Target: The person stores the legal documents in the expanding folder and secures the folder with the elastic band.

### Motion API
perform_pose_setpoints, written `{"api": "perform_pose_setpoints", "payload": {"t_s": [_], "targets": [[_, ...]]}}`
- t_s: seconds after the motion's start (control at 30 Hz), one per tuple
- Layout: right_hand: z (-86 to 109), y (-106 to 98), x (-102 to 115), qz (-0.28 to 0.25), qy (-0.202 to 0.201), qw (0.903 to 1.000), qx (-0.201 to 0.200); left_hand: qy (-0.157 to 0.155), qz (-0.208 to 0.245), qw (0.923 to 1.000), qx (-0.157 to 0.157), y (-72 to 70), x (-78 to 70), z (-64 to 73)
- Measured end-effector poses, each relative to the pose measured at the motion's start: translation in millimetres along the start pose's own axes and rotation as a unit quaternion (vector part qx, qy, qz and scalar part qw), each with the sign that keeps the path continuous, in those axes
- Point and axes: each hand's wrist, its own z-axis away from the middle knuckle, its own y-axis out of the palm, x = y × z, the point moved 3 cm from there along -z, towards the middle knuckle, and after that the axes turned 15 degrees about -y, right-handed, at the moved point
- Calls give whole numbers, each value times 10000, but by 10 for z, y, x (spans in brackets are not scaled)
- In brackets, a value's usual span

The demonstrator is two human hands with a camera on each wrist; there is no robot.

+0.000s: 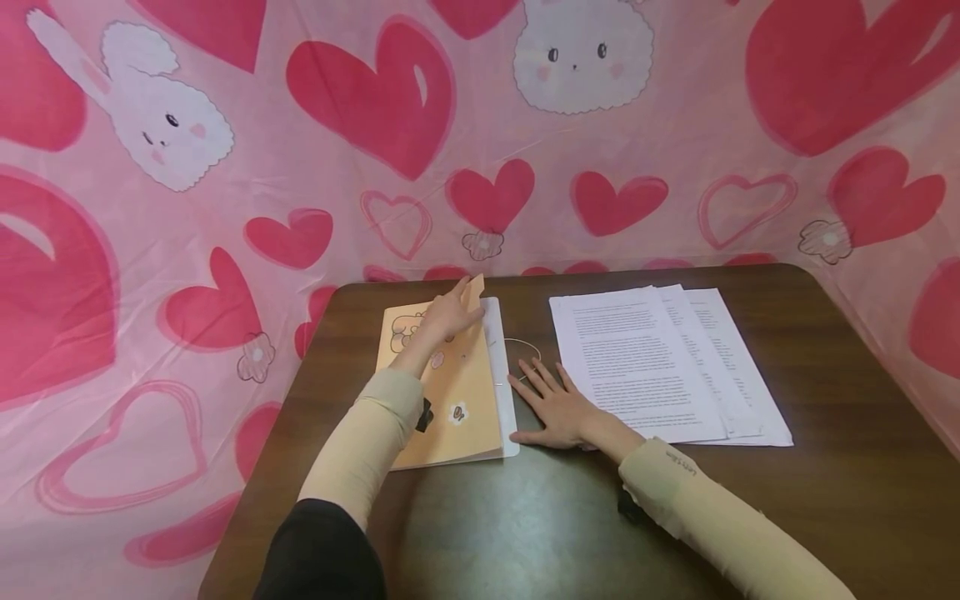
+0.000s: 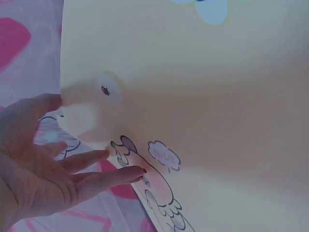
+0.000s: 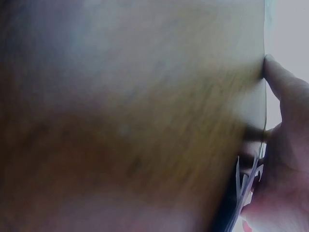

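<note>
A peach folder (image 1: 468,379) with cartoon prints lies at the table's left, the upper right corner of its cover lifted from a white inner edge (image 1: 497,333). My left hand (image 1: 447,319) holds the cover at that corner. In the left wrist view, the left thumb meets the cover's edge and its tip looks hidden behind it, while the fingers extend across the printed front. Flat on the table, with fingers spread, my right hand (image 1: 558,410) rests between the folder and a stack of printed sheets (image 1: 622,358). Its thumb reaches the folder's white edge.
A thin pale cord (image 1: 528,343) loops on the table beside the folder. The printed sheets overlap unevenly at the right of the brown wooden table (image 1: 825,467). Behind it hangs a pink cloth (image 1: 547,150) with hearts and rabbits.
</note>
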Motion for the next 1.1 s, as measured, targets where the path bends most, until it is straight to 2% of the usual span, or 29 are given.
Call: {"api": "perform_pose_setpoints", "payload": {"t_s": [0.07, 0.17, 0.2, 0.27, 0.4, 0.5, 0.67, 0.73, 0.83, 0.87, 0.97, 1.1], "targets": [[-1, 0, 4, -8, 16, 10000, 7, -42, -60, 9999, -79, -13, 3, 3], [-2, -3, 12, -18, 14, 10000, 5, -132, -71, 9998, -161, -76, -23, 123], [-2, -4, 14, -29, 8, 10000, 0, -175, -44, 9997, -135, -160, -66, 291], [-1, -6, 17, -41, -18, 10000, -17, -222, 46, 9997, -78, -287, -137, 525], [1, -18, 24, -37, -69, 10000, -60, -133, 91, 9999, 3, -516, -243, 880], [-1, -30, 30, -3, -90, 10000, -41, 44, -8, 9998, -216, -515, -177, 755], [-11, -33, 27, -27, -96, 9999, -29, 28, -86, 9990, -426, -476, -16, 496], [-14, -28, 23, -41, -82, 10000, -13, -45, -53, 9997, -253, -493, 1, 488], [-8, -24, 26, -69, -74, 9999, -12, -75, -108, 9995, -271, -500, 19, 480], [-6, -23, 27, -66, -69, 10000, -2, -65, -155, 9991, -392, -507, 21, 497], [5, -23, 29, -76, -74, 9999, -22, -131, -135, 9991, -384, -629, -53, 746], [13, -24, 18, -69, -87, 9999, -23, -217, 54, 9994, -252, -876, -211, 1261]]}}
